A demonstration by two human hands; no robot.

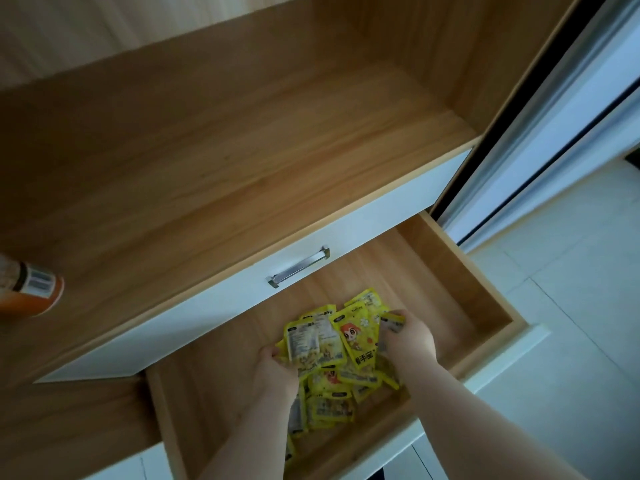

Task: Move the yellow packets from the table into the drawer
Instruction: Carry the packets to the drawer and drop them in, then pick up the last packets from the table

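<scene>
1. In the pulled-out drawer [486, 287] under the bench [207, 161], the yellow packets [350, 338] lie in a loose heap on the wooden bottom, toward its right side.
2. The left grip [274, 373] holds the heap's left edge, its fingers curled round a packet that lies label side up.
3. The right grip [409, 341] pinches a packet at the heap's right edge, with its fingers bent over it.
4. Just above the open drawer, a white drawer front [194, 323] with a metal handle [298, 267] is closed.
5. An orange container [33, 292] sits at the bench's left edge, partly out of view.
</scene>
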